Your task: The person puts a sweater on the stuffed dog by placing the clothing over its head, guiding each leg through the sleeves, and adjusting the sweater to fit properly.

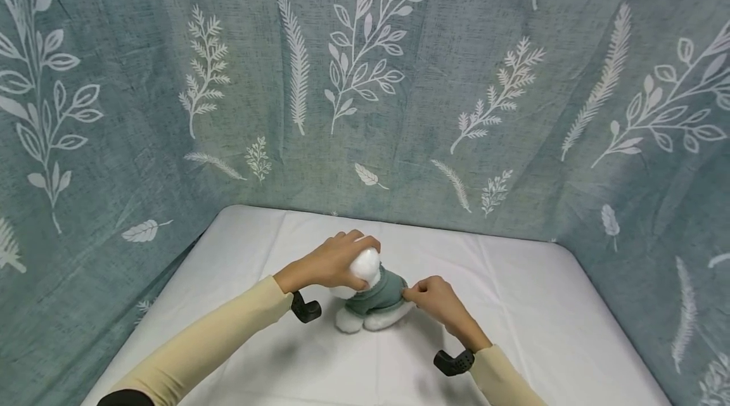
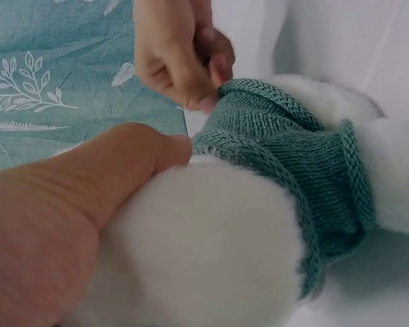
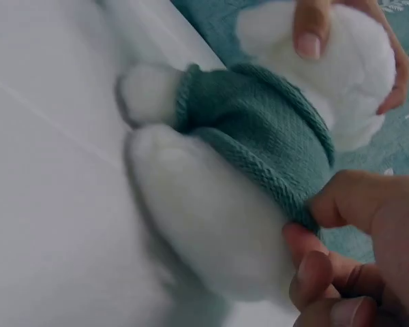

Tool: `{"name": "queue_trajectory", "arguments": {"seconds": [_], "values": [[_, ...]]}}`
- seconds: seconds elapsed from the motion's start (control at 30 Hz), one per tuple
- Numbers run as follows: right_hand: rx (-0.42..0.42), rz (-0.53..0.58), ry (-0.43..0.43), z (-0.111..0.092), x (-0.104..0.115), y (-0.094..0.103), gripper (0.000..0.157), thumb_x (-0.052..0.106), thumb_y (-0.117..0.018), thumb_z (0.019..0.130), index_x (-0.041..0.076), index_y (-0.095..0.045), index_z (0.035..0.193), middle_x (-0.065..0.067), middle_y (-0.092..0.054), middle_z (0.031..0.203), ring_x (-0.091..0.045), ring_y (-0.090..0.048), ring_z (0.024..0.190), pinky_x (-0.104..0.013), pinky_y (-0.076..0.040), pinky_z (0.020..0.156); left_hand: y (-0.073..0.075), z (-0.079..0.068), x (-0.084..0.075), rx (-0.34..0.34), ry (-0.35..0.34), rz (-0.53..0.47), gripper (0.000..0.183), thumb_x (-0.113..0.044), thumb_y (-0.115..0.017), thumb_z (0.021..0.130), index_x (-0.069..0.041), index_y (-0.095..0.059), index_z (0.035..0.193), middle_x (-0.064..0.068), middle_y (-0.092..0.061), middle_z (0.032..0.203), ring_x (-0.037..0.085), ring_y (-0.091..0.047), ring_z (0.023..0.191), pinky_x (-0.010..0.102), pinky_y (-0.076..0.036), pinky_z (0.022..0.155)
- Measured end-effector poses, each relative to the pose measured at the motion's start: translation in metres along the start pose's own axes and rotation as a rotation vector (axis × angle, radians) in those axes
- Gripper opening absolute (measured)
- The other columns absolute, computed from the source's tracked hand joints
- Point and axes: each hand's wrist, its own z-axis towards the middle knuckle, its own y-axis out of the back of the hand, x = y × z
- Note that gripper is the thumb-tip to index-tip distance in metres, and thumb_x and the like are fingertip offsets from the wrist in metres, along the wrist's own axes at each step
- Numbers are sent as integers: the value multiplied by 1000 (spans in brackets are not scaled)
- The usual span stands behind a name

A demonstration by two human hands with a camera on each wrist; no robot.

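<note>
A white plush toy lies on its side on the white-covered table, wearing a teal knitted sweater. My left hand grips the toy's round head, thumb on the near side and fingers over the top. With thumb and forefinger, my right hand pinches the sweater's rolled bottom hem. In the right wrist view that hem lies along a white plush leg, and a smaller white paw comes out of a sleeve. The toy's face is hidden.
A white cloth with fold creases covers the table. Blue-green curtains printed with white leaves hang close behind the table and along its sides. A black wrist camera sits under the right wrist, another under the left.
</note>
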Motion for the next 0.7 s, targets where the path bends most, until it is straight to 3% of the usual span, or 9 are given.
{"name": "queue_trajectory", "arguments": {"seconds": [0.13,0.27,0.4,0.47,0.7], "values": [[7,39,33,-13,-4,-6,29,24,-75,93,1,-71,74,-2,-59,68,-15,-46,65,-31,-38,60,0,0,0,3,1,1,62,-38,-86,82,-27,-55,135,9,-55,133,28,-54,106,44,-49,84],[-15,30,40,-19,-12,-9,22,15,-75,86,6,-66,68,3,-51,62,-12,-42,61,-28,-35,57,0,1,0,4,-1,-7,63,-38,-86,82,-26,-55,136,8,-55,133,28,-54,106,45,-49,85],[-46,13,40,-22,-16,-14,25,13,-75,83,10,-59,63,5,-45,59,-10,-39,58,-26,-33,56,0,2,0,7,0,-6,62,-38,-86,83,-27,-55,136,8,-55,132,28,-54,106,45,-49,85],[-49,28,33,-23,-16,-17,25,15,-76,84,9,-62,65,5,-48,59,-10,-40,58,-26,-34,55,0,2,0,7,0,-3,62,-37,-86,83,-27,-55,136,8,-55,132,28,-54,106,45,-49,85],[-17,109,-14,-26,-9,-27,45,37,-79,90,1,-67,68,-3,-55,58,-12,-32,53,-27,-31,52,-2,2,0,-5,3,1,61,-38,-86,83,-27,-55,135,9,-55,131,28,-54,104,44,-50,83]]}}
